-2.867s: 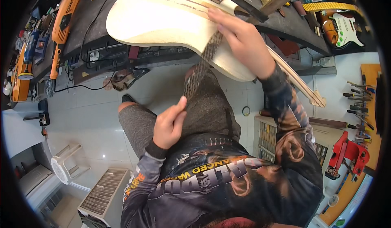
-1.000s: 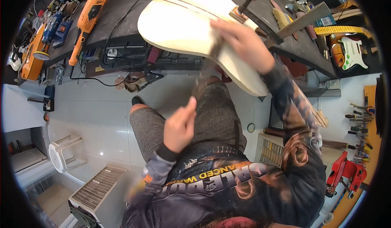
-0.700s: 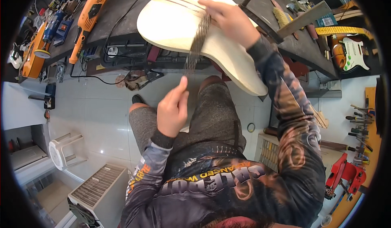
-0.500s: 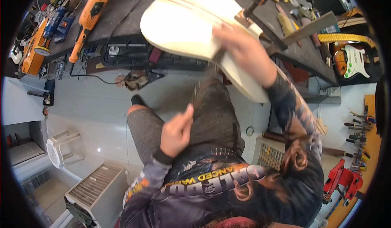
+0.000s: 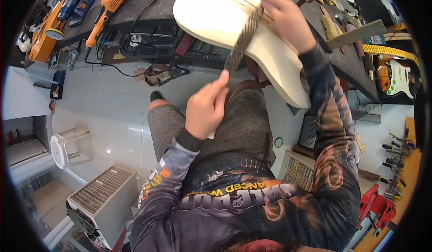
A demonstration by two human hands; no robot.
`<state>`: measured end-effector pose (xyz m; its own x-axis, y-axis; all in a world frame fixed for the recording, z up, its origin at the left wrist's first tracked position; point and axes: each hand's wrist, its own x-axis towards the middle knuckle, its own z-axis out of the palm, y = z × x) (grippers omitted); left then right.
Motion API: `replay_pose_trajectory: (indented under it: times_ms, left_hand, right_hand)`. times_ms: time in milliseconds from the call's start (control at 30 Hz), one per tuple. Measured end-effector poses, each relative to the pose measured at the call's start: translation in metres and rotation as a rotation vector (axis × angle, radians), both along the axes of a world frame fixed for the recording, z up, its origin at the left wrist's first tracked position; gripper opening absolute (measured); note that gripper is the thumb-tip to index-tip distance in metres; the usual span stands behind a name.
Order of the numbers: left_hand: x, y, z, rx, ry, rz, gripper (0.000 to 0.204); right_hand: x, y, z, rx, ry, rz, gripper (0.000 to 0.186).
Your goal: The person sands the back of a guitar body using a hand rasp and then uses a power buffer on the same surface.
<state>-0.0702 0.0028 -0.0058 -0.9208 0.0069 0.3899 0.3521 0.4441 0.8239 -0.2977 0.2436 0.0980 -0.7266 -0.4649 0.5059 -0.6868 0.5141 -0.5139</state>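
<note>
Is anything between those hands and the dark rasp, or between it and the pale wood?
Nothing visible: the left hand holds the near end of the dark rasp, the right hand is at its far end, and it crosses the wooden body.

the guitar body [image 5: 213, 20] is cream with brown stripes, the rasp [image 5: 246, 37] dark and lattice-patterned.

Two hands [image 5: 207, 109], one rasp [image 5: 245, 39], one pale guitar body [image 5: 211, 15], one stool [image 5: 57, 150] show.

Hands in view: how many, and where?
2: the left hand at the near end of the dark rasp, the right hand at its far end, over the pale wooden body.
</note>
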Motion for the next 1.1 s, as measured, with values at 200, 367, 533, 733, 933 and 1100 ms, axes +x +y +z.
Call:
replay_pose_trajectory:
  times_ms: [200, 367, 533, 733, 933, 1100]
  left_hand:
    - [-0.018, -0.005, 0.002, 0.024, 0.001, 0.028, 0.043]
    - [0.013, -0.002, -0.002, 0.121, -0.145, 0.025, 0.048]
    - [0.082, -0.008, -0.043, 0.136, -0.177, -0.091, 0.044]
    - [0.008, 0.002, -0.02, 0.114, -0.072, 0.04, 0.041]
    - [0.087, -0.003, -0.042, 0.038, -0.127, -0.106, 0.046]
    - [0.019, -0.009, -0.029, 0.053, -0.018, -0.007, 0.045]
  right_hand:
    - [-0.015, -0.024, 0.032, 0.104, -0.029, -0.12, 0.028]
    - [-0.008, 0.006, 0.012, 0.203, -0.008, 0.0, 0.028]
    - [0.097, 0.007, -0.004, 0.236, -0.105, -0.098, 0.023]
    - [0.017, -0.032, 0.029, 0.173, -0.038, -0.17, 0.024]
    - [0.091, 0.018, -0.01, 0.179, -0.192, -0.121, 0.02]
    - [0.021, -0.013, 0.019, 0.288, 0.068, -0.092, 0.02]
